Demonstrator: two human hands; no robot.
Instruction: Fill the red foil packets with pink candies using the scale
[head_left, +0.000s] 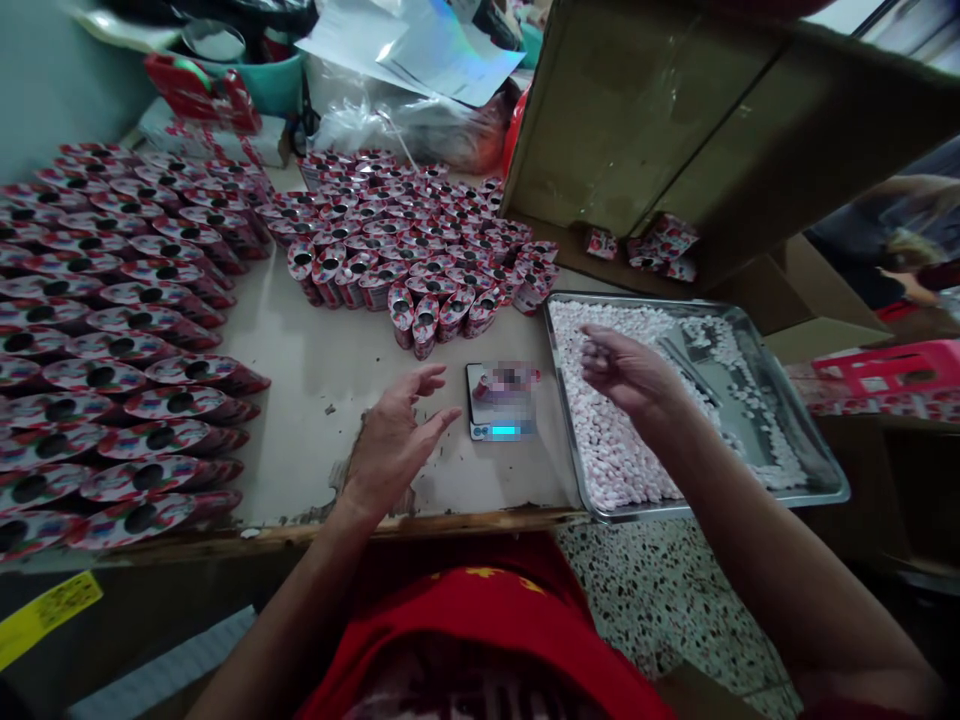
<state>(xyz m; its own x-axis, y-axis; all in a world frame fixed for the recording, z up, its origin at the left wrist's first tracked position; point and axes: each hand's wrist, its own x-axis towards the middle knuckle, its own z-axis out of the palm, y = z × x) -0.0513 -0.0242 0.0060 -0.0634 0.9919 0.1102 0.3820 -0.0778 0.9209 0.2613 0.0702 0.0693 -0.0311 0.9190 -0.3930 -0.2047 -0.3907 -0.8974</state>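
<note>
My left hand (394,435) is open, thumb and fingers apart, just left of a small digital scale (484,412) with a lit blue display. On the scale lies a red-and-white printed packet (491,383), partly blurred. Over a metal tray (571,440), my right hand (626,370) has its fingers curled together; whatever they hold is hidden. Small white pieces (622,455) fill the left side of the tray and lie thinner on the right. A grey metal strip (690,370) rests among them.
Rows of open-topped printed packets (101,375) stand at left, with more packets (397,235) at the back. A large cardboard box (637,120) rises behind the tray, small packets (664,245) inside. The worn table edge (480,522) runs before me. Another person's arm (919,195) shows far right.
</note>
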